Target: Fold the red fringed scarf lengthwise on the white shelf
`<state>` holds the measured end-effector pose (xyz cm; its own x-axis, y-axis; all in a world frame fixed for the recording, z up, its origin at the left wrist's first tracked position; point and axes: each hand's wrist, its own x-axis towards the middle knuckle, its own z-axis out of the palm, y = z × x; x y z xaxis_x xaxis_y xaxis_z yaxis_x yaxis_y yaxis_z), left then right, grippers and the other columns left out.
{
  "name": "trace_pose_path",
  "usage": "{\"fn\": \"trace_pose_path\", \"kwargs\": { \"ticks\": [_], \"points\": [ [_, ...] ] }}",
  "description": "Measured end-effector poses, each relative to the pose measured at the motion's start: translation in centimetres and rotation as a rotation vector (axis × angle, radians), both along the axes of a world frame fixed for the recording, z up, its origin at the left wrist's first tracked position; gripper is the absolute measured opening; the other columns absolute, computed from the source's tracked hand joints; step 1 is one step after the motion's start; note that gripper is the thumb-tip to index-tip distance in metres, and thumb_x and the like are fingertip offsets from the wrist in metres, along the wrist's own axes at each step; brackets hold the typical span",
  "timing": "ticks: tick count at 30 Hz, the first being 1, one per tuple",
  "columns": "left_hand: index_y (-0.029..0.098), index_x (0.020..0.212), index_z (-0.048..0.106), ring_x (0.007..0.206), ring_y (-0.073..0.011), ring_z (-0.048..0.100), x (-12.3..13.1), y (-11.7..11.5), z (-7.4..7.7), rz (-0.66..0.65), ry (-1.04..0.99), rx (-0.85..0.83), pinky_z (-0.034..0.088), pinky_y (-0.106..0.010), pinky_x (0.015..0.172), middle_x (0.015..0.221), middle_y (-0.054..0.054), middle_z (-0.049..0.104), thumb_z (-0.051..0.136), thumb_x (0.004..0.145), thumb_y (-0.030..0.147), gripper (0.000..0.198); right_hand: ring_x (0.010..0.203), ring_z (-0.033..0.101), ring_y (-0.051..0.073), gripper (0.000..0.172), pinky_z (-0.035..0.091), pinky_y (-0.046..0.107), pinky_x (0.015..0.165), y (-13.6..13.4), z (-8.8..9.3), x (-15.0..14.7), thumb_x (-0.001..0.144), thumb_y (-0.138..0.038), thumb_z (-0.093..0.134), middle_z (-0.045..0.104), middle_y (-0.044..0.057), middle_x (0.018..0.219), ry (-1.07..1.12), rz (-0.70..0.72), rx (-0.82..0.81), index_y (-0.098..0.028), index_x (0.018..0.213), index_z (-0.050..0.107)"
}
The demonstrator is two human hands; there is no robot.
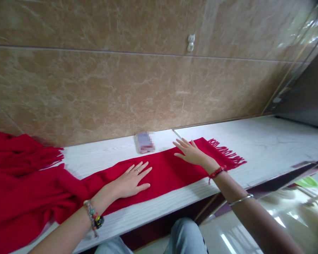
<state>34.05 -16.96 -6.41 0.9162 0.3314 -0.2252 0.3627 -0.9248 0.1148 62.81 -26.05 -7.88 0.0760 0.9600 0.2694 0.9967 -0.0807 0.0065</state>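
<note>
A red scarf (166,173) lies stretched out along a white wood-grain table, its fringed end to the right. My left hand (134,180) rests flat on the scarf, fingers spread, a ring on one finger. Further right, my right hand (190,153) is over the scarf near its far edge, fingers apart; whether the palm presses on the cloth I cannot tell. Neither hand grips anything. To the left the scarf runs into a bunched heap of red cloth (23,197), part of which has its own fringe.
A small flat object with a blurred surface (145,142) lies behind the scarf, against the brown tiled wall (108,95). The white tabletop (275,144) extends right to a dark grey panel (304,84). A small white figure (191,42) is on the wall.
</note>
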Motion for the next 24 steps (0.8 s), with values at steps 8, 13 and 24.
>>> {"fn": "trace_pose_path", "kwargs": {
  "ticks": [8,13,24],
  "points": [
    [0.028,0.139,0.012,0.132,-0.025,0.004,1.4,0.0,3.0,0.067,0.21,-0.084,0.014,-0.044,0.105,0.146,-0.004,0.0,0.04,0.081,0.053,0.069,0.128,0.026,0.025,0.05,0.024,0.049,0.1,-2.1,-2.6,8.5,0.091,-0.044,0.019,0.033,0.009,0.139,-0.001,-0.124,-0.122,-0.023,0.135,0.03],
    [0.027,0.133,0.032,0.124,-0.0289,0.033,3.6,0.4,3.8,0.081,0.189,0.023,0.033,-0.042,0.096,0.141,-0.01,0.028,0.051,0.077,0.046,0.063,0.127,0.027,0.023,0.049,0.021,0.045,0.104,-2.0,-3.0,9.2,0.091,-0.038,0.019,0.041,0.01,0.134,-0.023,-0.054,-0.054,-0.016,0.131,0.037],
    [0.02,0.135,0.029,0.131,-0.0263,0.015,13.9,-1.1,-1.6,-0.031,-0.258,0.121,0.018,-0.045,0.103,0.143,-0.009,0.021,0.032,0.087,0.05,0.056,0.127,0.027,0.026,0.054,0.022,0.046,0.104,-2.1,-3.3,8.8,0.09,-0.043,0.022,0.041,0.016,0.132,0.008,-0.151,0.035,-0.009,0.13,0.037]
  ]
}}
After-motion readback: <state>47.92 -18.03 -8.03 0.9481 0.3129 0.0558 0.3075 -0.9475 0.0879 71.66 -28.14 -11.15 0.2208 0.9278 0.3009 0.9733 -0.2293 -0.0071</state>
